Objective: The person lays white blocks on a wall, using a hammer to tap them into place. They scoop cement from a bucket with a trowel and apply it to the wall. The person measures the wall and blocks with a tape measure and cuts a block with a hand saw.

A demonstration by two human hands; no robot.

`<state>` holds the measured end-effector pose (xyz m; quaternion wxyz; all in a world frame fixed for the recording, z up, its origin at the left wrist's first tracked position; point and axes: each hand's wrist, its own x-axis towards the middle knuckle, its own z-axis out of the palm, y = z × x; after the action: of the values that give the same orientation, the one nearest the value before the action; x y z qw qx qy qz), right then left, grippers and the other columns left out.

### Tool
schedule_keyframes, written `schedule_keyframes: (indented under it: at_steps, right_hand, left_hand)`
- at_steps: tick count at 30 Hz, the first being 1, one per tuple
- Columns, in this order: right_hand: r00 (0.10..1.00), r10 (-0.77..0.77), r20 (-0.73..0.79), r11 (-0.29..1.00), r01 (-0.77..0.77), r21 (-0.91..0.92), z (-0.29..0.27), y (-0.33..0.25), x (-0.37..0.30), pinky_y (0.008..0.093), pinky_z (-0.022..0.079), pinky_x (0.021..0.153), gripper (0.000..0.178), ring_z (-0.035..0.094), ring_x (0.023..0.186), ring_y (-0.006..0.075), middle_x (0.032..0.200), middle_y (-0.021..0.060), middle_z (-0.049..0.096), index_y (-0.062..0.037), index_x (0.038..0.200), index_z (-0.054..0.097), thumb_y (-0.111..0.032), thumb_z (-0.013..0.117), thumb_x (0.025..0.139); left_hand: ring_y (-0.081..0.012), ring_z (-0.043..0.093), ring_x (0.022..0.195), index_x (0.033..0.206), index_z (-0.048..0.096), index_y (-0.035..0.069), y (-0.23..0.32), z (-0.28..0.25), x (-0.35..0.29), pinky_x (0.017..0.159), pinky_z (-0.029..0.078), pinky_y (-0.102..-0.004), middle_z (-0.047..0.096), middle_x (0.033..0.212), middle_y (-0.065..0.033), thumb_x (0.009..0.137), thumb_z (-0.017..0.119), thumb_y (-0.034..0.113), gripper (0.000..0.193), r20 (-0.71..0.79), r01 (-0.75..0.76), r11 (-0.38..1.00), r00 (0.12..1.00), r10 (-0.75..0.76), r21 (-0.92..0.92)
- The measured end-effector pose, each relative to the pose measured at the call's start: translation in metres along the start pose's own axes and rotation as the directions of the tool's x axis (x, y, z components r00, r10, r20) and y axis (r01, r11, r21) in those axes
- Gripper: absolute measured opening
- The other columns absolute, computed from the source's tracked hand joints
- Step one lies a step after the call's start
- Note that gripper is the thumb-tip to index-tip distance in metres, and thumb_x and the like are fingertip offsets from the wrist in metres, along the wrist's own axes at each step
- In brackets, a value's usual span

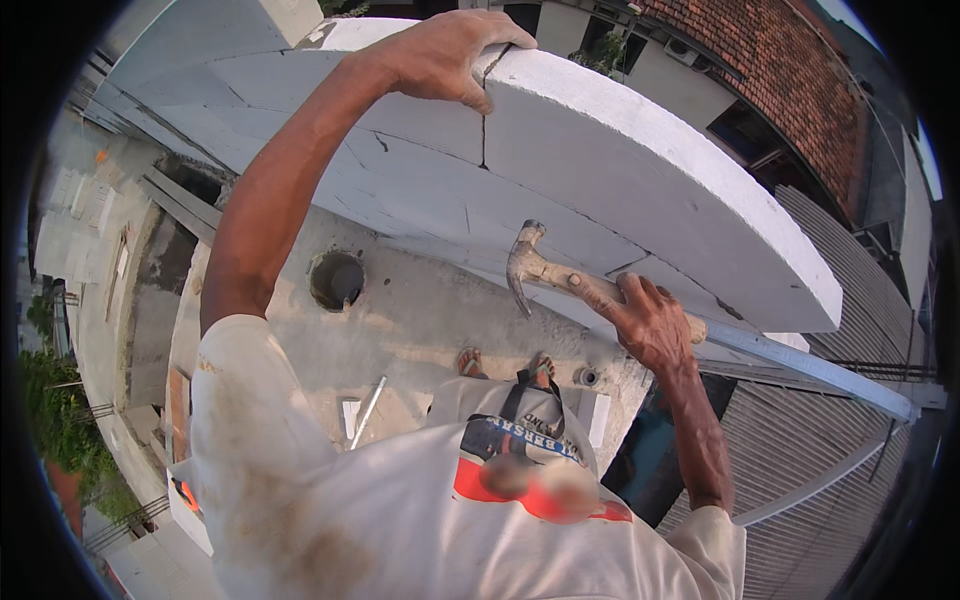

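Holding tight, the right hand (652, 325) wraps its grip around the wooden handle of a claw hammer (560, 278). The metal head of the hammer points up and left, and sits just below the edge of a white block wall (620, 160). The left hand (440, 55) is up high. Its fingers are curled in a closed grip over the top of the wall, right at a thin crack between two blocks.

Under the hammer a long metal bar (810, 365) runs along the foot of the wall toward the right. Down below is a grey concrete floor (420, 320) with a round hole (336, 280) in it. Two feet in sandals (470, 362) stand on that floor. A red tiled roof (790, 70) shows far behind the wall.
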<state>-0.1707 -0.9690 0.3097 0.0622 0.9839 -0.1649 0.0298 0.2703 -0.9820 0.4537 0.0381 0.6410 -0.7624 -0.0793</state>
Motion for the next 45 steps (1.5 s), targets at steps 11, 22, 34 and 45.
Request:
schedule_keyframes:
  at_steps: [11, 22, 34, 45]
  right_hand:
    - [0.982, 0.151, -0.113, 0.954, -0.115, 0.276, -0.025, -0.008, 0.042, 0.0371, 0.064, 0.073, 0.075, 0.071, 0.086, 0.0245, 0.103, 0.0076, 0.066, -0.0356, 0.158, 0.052, -0.008, 0.076, 0.093]
    - [0.784, 0.617, -0.07, 0.55, -0.365, 0.751, -0.162, 0.007, 0.064, 0.0283, 0.048, 0.049, 0.064, 0.058, 0.056, 0.0088, 0.085, 0.0091, 0.066, -0.0034, 0.162, 0.044, -0.029, 0.066, 0.108]
    - [0.689, 0.721, 0.07, 0.58, -0.656, 0.483, -0.212, 0.049, -0.003, 0.0408, 0.055, 0.065, 0.059, 0.063, 0.06, 0.0173, 0.091, 0.0197, 0.075, -0.0102, 0.16, 0.05, -0.025, 0.066, 0.105]
    - [0.484, 0.872, -0.078, 0.438, -0.699, 0.565, -0.198, 0.063, -0.093, 0.0361, 0.057, 0.057, 0.057, 0.068, 0.057, 0.0205, 0.082, 0.0158, 0.074, -0.0013, 0.152, 0.057, -0.03, 0.069, 0.104]
  left_hand:
    - [-0.0358, 0.064, 0.122, 0.142, 0.062, 0.003, -0.004, 0.015, -0.008, 0.115, 0.05, -0.0444, 0.068, 0.129, -0.0173, 0.063, 0.095, 0.013, 0.086, -0.336, -0.148, 0.988, 0.93, 0.15, 0.03]
    - [-0.0347, 0.062, 0.128, 0.141, 0.064, 0.004, 0.005, 0.004, -0.007, 0.118, 0.049, -0.0421, 0.065, 0.134, -0.0155, 0.062, 0.09, 0.017, 0.084, -0.269, -0.114, 0.993, 0.957, 0.105, -0.017]
    - [-0.0339, 0.061, 0.126, 0.138, 0.063, 0.006, 0.019, -0.005, -0.012, 0.117, 0.048, -0.0438, 0.065, 0.133, -0.0119, 0.057, 0.089, 0.011, 0.085, -0.247, -0.088, 0.994, 0.966, 0.07, -0.062]
    - [-0.0333, 0.063, 0.123, 0.135, 0.065, 0.003, 0.03, -0.014, -0.014, 0.114, 0.049, -0.0438, 0.066, 0.131, -0.0131, 0.055, 0.09, 0.012, 0.084, -0.241, -0.078, 0.994, 0.969, 0.056, -0.079]
